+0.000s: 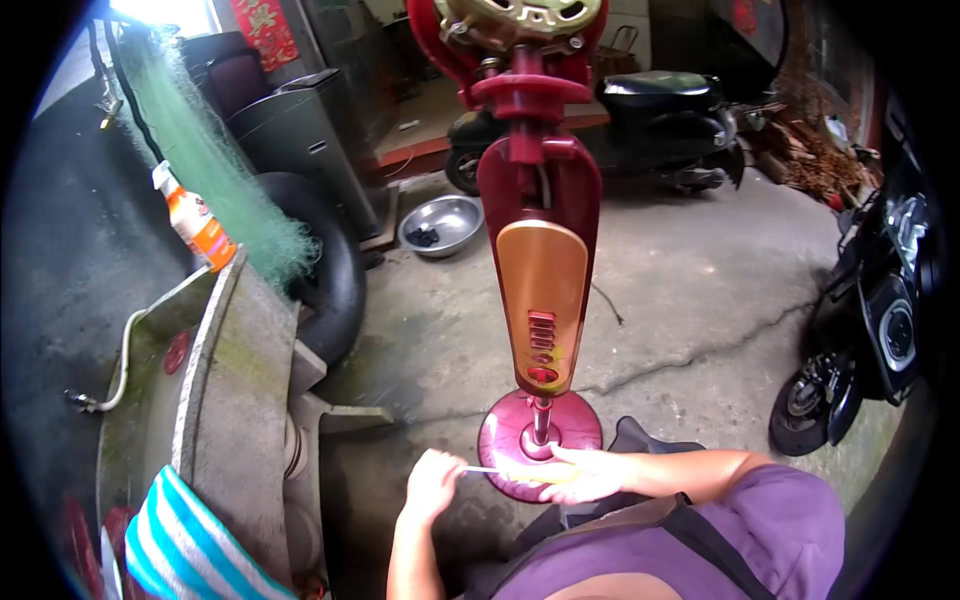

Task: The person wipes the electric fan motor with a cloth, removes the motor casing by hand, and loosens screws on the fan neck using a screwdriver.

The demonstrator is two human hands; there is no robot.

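A red pedestal fan stands upright in front of me, its gold control panel (541, 290) facing me and its round base (495, 425) on the floor. Low over the near side of that base, I hold what looks like a screwdriver (483, 469) with a thin pale shaft and a yellowish handle. My left hand (434, 485) is closed at the shaft's left end, hiding the tip. The handle lies in my right hand (590, 474), with the thumb above it. The fan's head (530, 12) is cut off at the top; its motor side shows without a grille.
At left are a concrete sink (240, 350), an orange spray bottle (200, 220), a striped towel (195, 540) and a green net (200, 150). A metal basin (465, 222) sits behind the fan. Scooters stand at the back (660, 125) and right (860, 320).
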